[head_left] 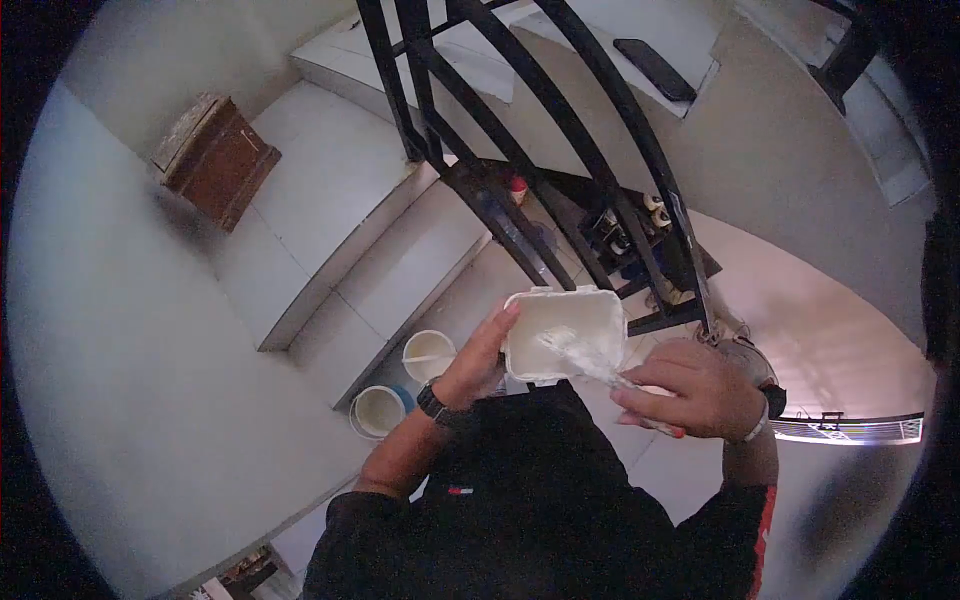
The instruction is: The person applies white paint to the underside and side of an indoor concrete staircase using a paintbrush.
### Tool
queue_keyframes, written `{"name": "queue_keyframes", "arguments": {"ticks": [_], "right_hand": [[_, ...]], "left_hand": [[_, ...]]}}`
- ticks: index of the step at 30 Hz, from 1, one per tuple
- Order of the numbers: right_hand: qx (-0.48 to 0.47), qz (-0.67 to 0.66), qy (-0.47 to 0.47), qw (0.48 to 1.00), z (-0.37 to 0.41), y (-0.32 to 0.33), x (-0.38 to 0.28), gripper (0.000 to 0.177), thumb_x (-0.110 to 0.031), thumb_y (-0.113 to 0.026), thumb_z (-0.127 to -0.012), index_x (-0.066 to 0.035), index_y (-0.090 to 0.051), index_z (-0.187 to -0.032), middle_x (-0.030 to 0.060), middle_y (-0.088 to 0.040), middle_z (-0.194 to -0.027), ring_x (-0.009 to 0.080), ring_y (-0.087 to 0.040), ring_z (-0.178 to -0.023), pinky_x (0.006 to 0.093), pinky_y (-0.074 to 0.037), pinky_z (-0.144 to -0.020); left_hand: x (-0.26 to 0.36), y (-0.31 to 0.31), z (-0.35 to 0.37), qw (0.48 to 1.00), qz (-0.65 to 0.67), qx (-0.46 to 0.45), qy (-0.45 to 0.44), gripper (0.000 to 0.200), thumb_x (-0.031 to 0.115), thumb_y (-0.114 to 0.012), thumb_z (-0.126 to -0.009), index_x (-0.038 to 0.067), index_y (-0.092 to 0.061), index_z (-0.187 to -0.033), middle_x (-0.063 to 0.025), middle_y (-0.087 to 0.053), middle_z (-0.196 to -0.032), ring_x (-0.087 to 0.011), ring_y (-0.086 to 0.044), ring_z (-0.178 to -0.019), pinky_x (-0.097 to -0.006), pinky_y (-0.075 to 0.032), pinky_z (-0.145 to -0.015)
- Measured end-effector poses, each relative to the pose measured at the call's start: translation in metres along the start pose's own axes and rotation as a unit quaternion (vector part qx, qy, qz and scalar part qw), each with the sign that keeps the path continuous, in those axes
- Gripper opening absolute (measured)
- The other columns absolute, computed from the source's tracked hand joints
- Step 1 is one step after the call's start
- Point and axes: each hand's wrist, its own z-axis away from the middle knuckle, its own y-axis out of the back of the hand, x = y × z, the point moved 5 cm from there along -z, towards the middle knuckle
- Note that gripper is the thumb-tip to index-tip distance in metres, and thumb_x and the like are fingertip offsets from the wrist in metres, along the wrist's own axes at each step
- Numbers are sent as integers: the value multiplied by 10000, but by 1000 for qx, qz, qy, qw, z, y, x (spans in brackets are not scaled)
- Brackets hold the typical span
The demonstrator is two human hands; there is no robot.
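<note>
A white rectangular tub [520, 352] with pale, creamy contents is held in front of my chest. My left hand [478, 358] grips its left side, thumb over the rim. Fingers of my right hand [690, 388] are closed around the handle of a brush [590, 362], whose whitened end is inside the tub. The far end of that handle shows red below my fingers. Below and left of the tub stand two round buckets: one [428, 354] with a pale stick across it, the other [380, 411] bluish outside with whitish contents.
A black metal railing [520, 160] rises just beyond the tub. White tiled steps [360, 250] run up to the left, with a brown wooden post base [222, 165] on them. A dark phone-like object [654, 69] lies on an upper ledge. Various items sit on a dark surface [575, 212] behind the railing.
</note>
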Motion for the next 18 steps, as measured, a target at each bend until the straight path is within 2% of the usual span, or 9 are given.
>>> {"name": "queue_keyframes", "arguments": {"ticks": [4, 7, 9, 11, 13, 15, 18], "right_hand": [[-31, 29, 0, 999, -1, -4, 46, 340, -238, -711, -733, -121, -602, -1032, 53, -600, -866, 208, -598, -806, 325, -505, -656], [-23, 28, -3, 999, -3, 0, 51, 339, -233, -709, -731, -133, -603, -1037, 49, -604, -887, 212, -599, -798, 328, -514, -674], [37, 32, 3, 999, 0, 12, 55, 326, -231, -697, -741, -144, -610, -1043, 42, -605, -917, 212, -600, -801, 324, -517, -678], [36, 25, -4, 999, 3, 1, 67, 327, -229, -698, -739, -144, -615, -1043, 42, -606, -920, 214, -600, -807, 326, -515, -686], [44, 17, -11, 999, 21, 5, 55, 327, -227, -699, -737, -144, -620, -1043, 41, -608, -924, 216, -601, -812, 328, -513, -694], [11, 23, -41, 999, 28, -13, 64, 319, -218, -706, -730, -149, -630, -1031, 39, -614, -906, 225, -602, -825, 343, -508, -713], [34, 26, -67, 997, 43, -3, 69, 325, -238, -713, -732, -153, -629, -1034, 36, -614, -911, 230, -599, -844, 345, -500, -728]], "left_hand": [[-3, -5, -39, 999, 24, -3, 40, 474, 367, -413, -971, 48, -375, -1320, -108, -474, -1275, -192, -477, -1174, -331, -405, -981], [4, -3, -42, 999, -20, 6, 27, 470, 365, -409, -973, 52, -366, -1321, -104, -474, -1264, -188, -477, -1165, -324, -409, -975], [3, 2, -51, 999, 6, 0, 37, 477, 370, -399, -976, 51, -353, -1328, -101, -468, -1264, -189, -482, -1155, -319, -412, -970], [3, 10, -55, 999, -6, 2, 32, 481, 374, -399, -975, 52, -350, -1329, -100, -467, -1265, -190, -482, -1155, -322, -415, -966], [0, -10, -40, 999, -27, 6, 28, 484, 378, -398, -975, 53, -348, -1330, -98, -466, -1266, -191, -482, -1155, -325, -417, -963], [-10, -1, -46, 997, -44, 23, 55, 492, 381, -404, -973, 55, -343, -1336, -96, -460, -1278, -191, -473, -1168, -335, -411, -971], [-13, -8, -60, 998, -16, -24, 58, 497, 384, -405, -972, 58, -343, -1341, -91, -454, -1289, -189, -467, -1177, -339, -407, -976]]}}
